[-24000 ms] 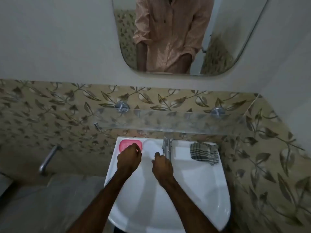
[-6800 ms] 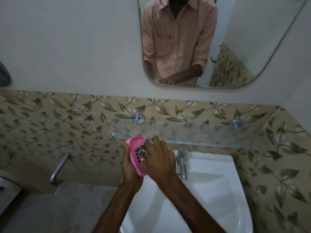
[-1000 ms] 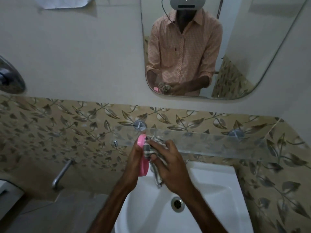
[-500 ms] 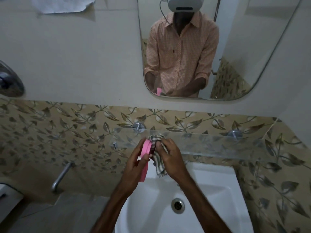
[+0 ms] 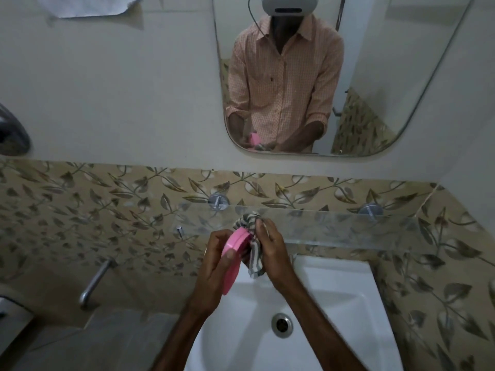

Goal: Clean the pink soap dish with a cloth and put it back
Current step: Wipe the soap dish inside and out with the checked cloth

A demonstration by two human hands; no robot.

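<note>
Pink soap dish (image 5: pixel 232 259) is up on edge in mid-air, over the back of the white basin (image 5: pixel 334 303) and just under the glass shelf (image 5: pixel 334 226).

Starting at the left, the left hand (image 5: pixel 214 266) grips the dish, thumb laid across the outer face and fingers curled round the far rim. Hard against the dish's right side sits the striped cloth (image 5: pixel 254 261), bunched up, one tuft poking out above and a tail hanging below. Then the right hand (image 5: pixel 270 253), fingers wrapped round the cloth and pressing it onto the dish.

So this looks like the wiping step, with the putting-back not yet begun. The dish is edge-on to the camera, so I can't tell for certain which face the cloth is working on.

To do this well, I'd brace the dish from behind with the left fingers so the right hand's push has something to meet. Turn the dish a little between strokes and drive a cloth corner into the rim groove. Hold it all over the basin, so a slip or a drip lands there, and watch the knuckles near that shelf edge.
</note>
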